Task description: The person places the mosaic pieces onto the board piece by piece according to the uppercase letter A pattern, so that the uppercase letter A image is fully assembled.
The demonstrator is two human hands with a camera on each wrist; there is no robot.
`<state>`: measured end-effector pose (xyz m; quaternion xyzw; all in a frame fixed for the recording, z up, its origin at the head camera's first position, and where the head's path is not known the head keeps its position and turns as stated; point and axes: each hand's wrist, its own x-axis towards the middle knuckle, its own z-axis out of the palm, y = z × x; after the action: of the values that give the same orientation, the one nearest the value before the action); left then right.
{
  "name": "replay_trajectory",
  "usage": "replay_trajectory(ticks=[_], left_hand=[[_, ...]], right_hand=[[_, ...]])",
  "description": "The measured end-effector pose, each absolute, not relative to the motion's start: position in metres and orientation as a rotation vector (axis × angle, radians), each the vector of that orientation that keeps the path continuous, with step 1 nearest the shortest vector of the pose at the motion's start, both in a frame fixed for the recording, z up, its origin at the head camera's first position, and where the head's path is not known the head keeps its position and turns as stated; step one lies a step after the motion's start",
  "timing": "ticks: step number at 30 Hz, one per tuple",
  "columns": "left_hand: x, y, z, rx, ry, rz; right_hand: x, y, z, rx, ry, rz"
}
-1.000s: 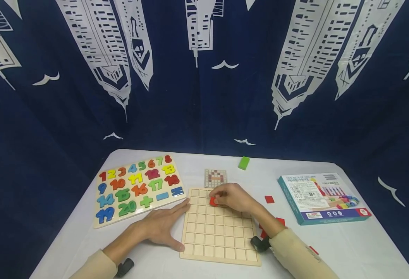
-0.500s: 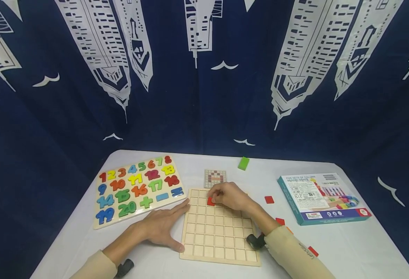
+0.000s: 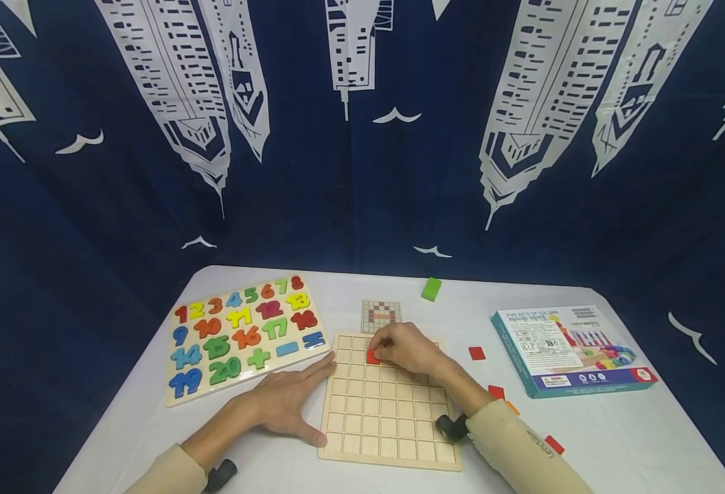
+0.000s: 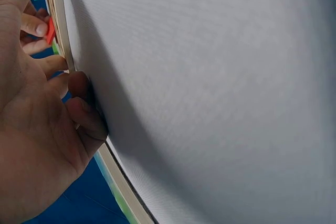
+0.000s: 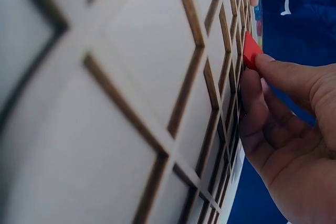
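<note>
A light wooden grid board (image 3: 369, 412) lies at the table's front middle, its square cells outlined by raised ridges. My right hand (image 3: 408, 348) pinches a red square tile (image 3: 372, 357) between thumb and fingers over the board's upper left cells. In the right wrist view the red tile (image 5: 251, 51) stands tilted against the grid; I cannot tell whether it sits in a cell. Thumb and fingers spread, my left hand (image 3: 288, 405) touches the board's left edge. The left wrist view shows this left hand (image 4: 42, 119) along the edge. Behind the board lies a small pattern card (image 3: 381, 315).
A number puzzle board (image 3: 245, 336) lies to the left. Loose red tiles (image 3: 476, 353) and part of an orange tile (image 3: 512, 407) lie right of the grid. A green block (image 3: 431, 289) is at the back. On the right lies a teal-edged box (image 3: 575, 351).
My right hand has shifted slightly left with the red tile, and its forearm has uncovered part of an orange tile. The left hand has stayed at the board's edge.
</note>
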<state>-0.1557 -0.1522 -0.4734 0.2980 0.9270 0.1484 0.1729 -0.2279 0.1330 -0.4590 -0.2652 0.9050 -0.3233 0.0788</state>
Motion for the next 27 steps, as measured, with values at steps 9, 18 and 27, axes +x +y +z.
replay_trajectory(ticks=[9, 18, 27], left_hand=[[-0.1560, -0.1523, -0.4731, 0.842, 2.629, 0.424], [-0.1553, -0.1522, -0.4731, 0.845, 2.634, 0.420], [-0.1557, -0.1523, -0.4729, 0.843, 2.632, 0.414]], right_hand=[[-0.2284, 0.1325, -0.4603, -0.786, 2.731, -0.930], [-0.2276, 0.1303, -0.4595, -0.809, 2.739, -0.898], [-0.2275, 0.1302, -0.4596, -0.815, 2.736, -0.886]])
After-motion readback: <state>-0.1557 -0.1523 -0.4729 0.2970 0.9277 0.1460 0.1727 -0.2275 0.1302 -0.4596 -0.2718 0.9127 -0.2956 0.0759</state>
